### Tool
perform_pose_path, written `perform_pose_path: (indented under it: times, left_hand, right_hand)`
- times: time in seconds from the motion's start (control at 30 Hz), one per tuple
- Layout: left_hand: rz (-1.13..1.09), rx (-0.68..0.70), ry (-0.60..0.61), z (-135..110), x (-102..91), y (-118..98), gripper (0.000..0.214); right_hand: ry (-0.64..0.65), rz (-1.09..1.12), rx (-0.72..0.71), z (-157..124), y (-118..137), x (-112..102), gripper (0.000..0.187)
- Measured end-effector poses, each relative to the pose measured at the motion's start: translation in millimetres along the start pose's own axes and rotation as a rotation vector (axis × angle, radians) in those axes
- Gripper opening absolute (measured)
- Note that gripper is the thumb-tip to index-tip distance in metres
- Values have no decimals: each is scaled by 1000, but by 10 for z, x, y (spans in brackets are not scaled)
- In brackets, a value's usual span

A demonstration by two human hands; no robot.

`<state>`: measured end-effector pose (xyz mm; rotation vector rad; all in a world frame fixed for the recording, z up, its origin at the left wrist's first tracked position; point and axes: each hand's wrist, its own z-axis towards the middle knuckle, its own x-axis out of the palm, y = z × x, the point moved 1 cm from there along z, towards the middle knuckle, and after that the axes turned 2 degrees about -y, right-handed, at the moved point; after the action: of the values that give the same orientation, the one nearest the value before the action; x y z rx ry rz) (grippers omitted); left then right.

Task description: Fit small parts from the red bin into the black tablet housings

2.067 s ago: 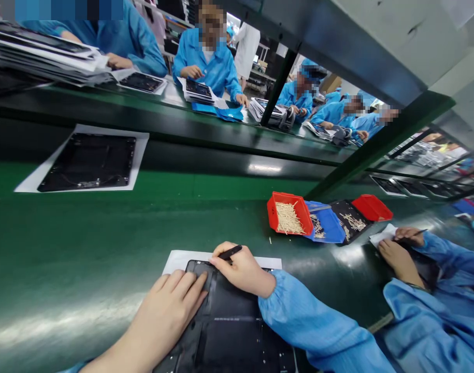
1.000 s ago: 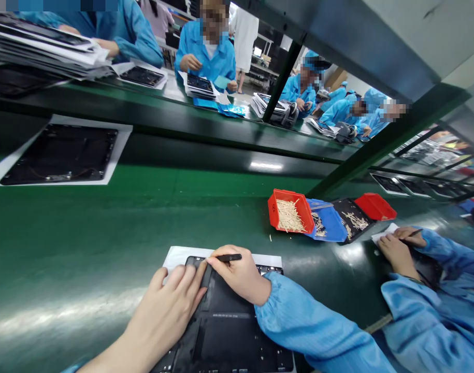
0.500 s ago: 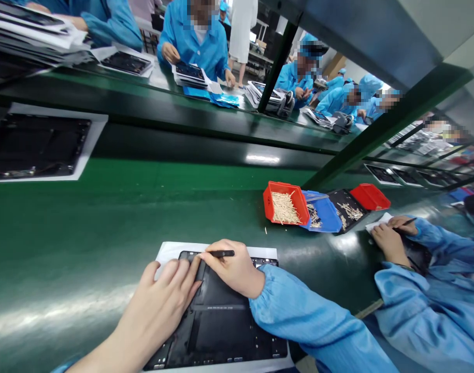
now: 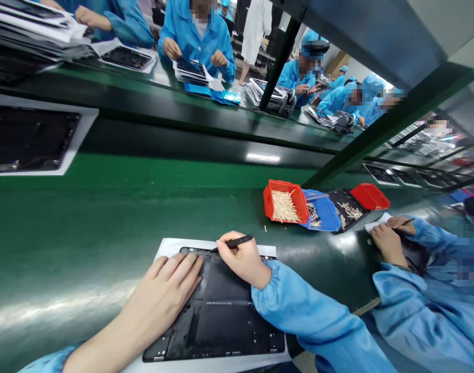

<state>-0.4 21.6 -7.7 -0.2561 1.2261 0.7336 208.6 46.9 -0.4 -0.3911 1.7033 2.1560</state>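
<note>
Right grip (image 4: 242, 260), tool (image 4: 240, 241) shifted rightward; panel (image 4: 226, 326) beneath.

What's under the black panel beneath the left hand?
White paper, showing beyond the far and near edges of the black panel; whatever lies beneath its middle is covered.

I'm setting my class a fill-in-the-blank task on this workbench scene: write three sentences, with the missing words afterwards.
1. The slim black tool is held in the person's ____ hand.
2. The person's left hand rests on a dark panel lying on a ____ sheet.
3. The leftmost bin, heaped with pale sticks, is ____.

Missing words: right; white; red.
</note>
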Motion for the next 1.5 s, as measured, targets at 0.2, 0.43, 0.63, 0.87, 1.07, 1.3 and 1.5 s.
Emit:
perform_pose_path:
  times: [0.2, 0.43, 0.63, 0.87, 1.07, 1.3, 1.5]
  left_hand:
    - [-95, 9, 30, -61, 70, 11, 37]
    - [-177, -26, 24, -74, 112, 29, 37]
    - [-115, 31, 3, -64, 113, 48, 36]
    - [-175, -2, 24, -61, 106, 59, 37]
    - [-212, 4, -12, -34, 108, 85, 37]
    - [-238, -12, -7, 42, 76, 90, 41]
    - [-232, -10, 26, 37, 85, 92, 41]
  right_hand:
    - [28, 2, 16, -3, -10, 7, 17]
    - [67, 64, 17, 6, -38, 21, 18]
    - [114, 185, 131, -7, -104, 80, 17]
    - [64, 93, 123, -5, -162, 87, 17]
    - [50, 78, 122, 4, -153, 84, 18]
    - [45, 82, 108, 0, -154, 84, 17]
    - [47, 79, 105, 4, -150, 84, 17]
